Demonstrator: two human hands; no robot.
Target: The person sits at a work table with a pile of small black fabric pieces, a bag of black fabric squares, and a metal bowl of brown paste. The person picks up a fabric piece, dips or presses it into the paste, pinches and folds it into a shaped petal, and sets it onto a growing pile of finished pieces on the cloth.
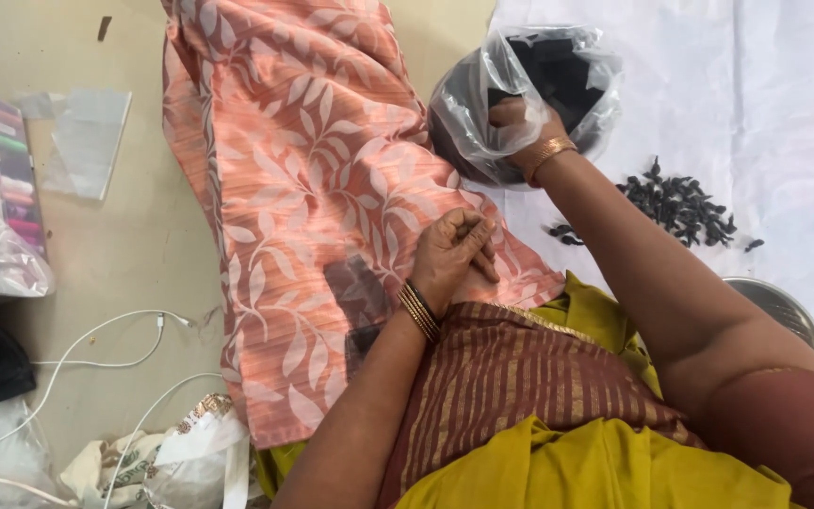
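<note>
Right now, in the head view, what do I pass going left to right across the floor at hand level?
Box of thread spools → peach leaf-print cloth → left hand → right hand in the clear plastic bag → pile of small black pieces.

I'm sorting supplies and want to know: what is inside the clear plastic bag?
The clear plastic bag holds black pieces of cloth-like material. The right hand grips the bag's front, covering part of the contents; the bottom of the bag cannot be seen.
</note>
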